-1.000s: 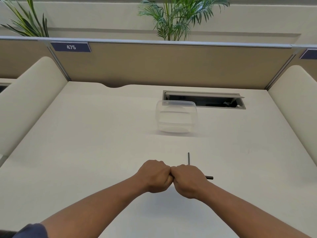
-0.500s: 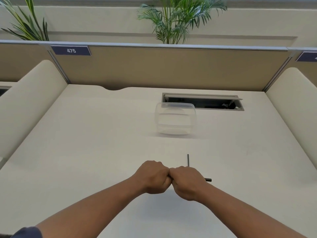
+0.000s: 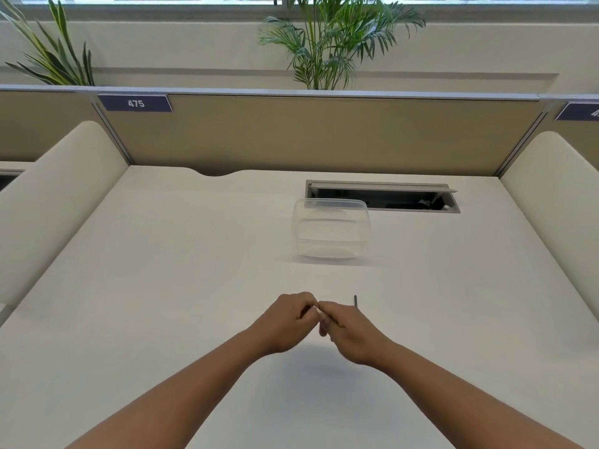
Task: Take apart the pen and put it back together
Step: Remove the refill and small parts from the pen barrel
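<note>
My left hand point(image 3: 288, 319) and my right hand point(image 3: 351, 332) meet fingertip to fingertip just above the white desk point(image 3: 162, 286), at its near middle. Both pinch the pen point(image 3: 334, 324), which is almost wholly hidden inside the fingers; only a short dark sliver shows in the right hand. A thin dark rod point(image 3: 355, 301) lies on the desk just behind the right hand, pointing away from me, its near end covered by the hand.
A clear plastic container point(image 3: 330, 231) stands on the desk beyond the hands. Behind it is an open cable slot point(image 3: 382, 197). Padded dividers rise at the left point(image 3: 58, 196) and right point(image 3: 557, 202), with a tan partition at the back.
Both hands have gone from tight fists pressed together to a looser fingertip pinch. The dark pen end that stuck out to the right of my right hand no longer shows.
</note>
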Demonstrator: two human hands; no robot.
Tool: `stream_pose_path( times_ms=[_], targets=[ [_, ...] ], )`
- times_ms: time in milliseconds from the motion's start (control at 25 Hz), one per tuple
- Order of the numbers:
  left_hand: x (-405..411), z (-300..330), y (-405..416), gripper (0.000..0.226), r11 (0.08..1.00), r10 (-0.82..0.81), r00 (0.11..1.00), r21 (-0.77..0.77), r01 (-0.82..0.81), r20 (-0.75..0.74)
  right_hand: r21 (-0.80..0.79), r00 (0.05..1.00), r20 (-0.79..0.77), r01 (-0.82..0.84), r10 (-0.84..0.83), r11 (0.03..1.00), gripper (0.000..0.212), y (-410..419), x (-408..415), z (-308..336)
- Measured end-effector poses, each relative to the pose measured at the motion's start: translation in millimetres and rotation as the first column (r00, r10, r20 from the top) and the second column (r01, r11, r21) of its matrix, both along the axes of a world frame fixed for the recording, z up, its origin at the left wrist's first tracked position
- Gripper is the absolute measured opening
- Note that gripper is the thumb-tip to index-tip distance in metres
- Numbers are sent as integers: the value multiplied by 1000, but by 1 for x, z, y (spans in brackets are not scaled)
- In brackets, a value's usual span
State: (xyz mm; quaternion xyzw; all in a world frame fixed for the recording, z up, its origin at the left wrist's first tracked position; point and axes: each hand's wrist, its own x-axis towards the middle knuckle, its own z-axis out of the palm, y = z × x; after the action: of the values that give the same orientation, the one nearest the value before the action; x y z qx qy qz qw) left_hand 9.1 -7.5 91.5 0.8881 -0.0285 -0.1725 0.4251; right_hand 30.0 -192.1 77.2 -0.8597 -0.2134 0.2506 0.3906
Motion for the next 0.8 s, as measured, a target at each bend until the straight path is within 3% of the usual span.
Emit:
stream_pose_path(
  times_ms=[160,320,400,520,680,800],
  targets=[
    [-12,-11,-5,11,912,170,984,-369,-177,-51,127,999,-51,18,-11,992,21,-2,-2,-1],
    [-10,-11,-11,6,821,314,948,-487,-300,-54,215,995,-55,90,-80,972,23,1,-7,0],
    [-7,-11,-13,7,863,316,948,-427,-269,42,238,978,-38,208,-205,949,20,3,-7,2],
    [-4,-11,-14,4,968,193,949,-208,-142,250,280,902,23,408,-431,869,18,1,-2,8],
    [0,-12,-16,9,1000,-25,928,-2,28,371,284,906,23,399,-422,872,42,-5,1,13],
    [4,-14,-17,14,995,-93,898,70,69,430,207,919,-52,393,-391,896,41,-14,5,9]
  ],
)
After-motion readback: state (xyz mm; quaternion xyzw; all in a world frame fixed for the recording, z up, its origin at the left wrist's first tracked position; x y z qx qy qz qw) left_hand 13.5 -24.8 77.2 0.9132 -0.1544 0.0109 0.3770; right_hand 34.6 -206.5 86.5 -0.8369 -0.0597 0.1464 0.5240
